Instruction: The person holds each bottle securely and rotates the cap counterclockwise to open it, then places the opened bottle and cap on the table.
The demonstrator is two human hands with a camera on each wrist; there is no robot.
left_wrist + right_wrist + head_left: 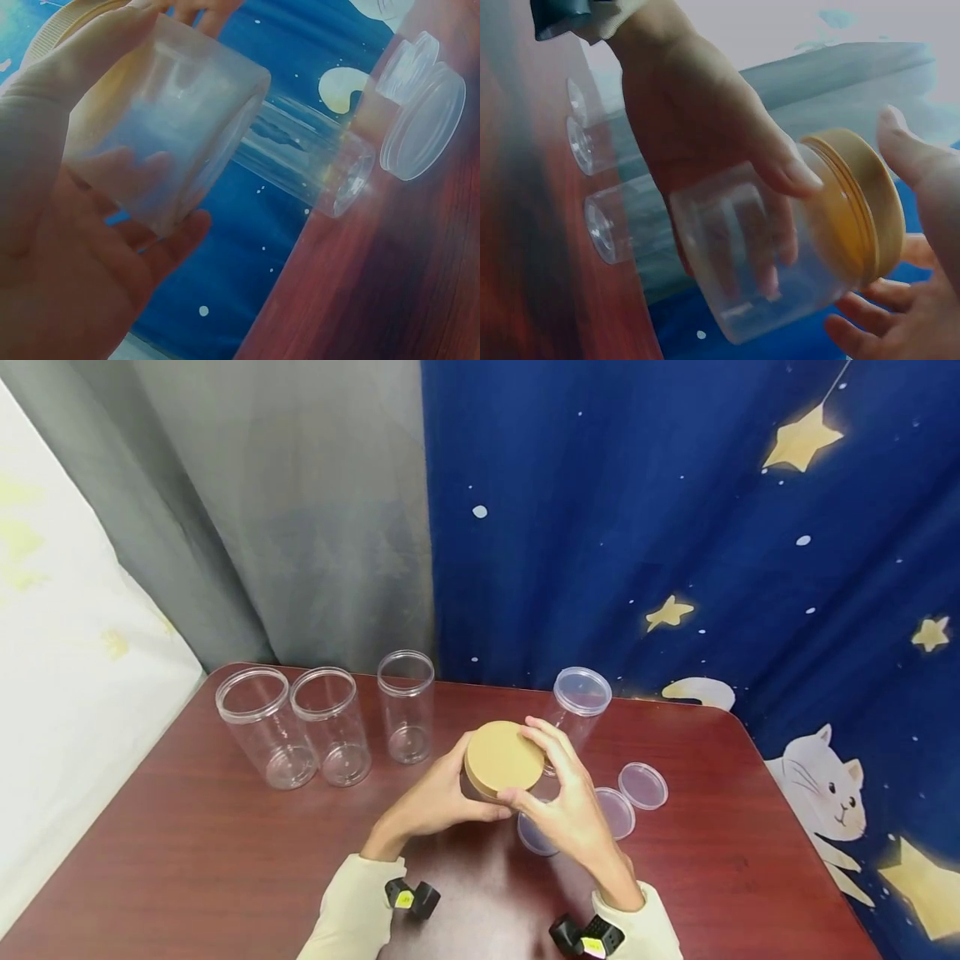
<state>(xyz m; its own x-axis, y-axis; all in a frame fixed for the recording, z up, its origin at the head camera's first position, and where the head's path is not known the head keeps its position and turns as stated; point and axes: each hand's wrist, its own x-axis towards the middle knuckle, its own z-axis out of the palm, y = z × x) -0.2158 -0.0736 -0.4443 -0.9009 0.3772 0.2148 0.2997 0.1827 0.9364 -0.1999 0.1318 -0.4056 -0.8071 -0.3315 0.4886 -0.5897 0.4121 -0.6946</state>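
head view: your left hand grips one squat jar, right hand spread around its lid; four clear jars, three loose lids.

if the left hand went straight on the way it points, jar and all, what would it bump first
Most likely the right hand, whose fingers curve round the right side of the tan lid; past it, the tall clear jar looks roughly in line, though depth is unclear.
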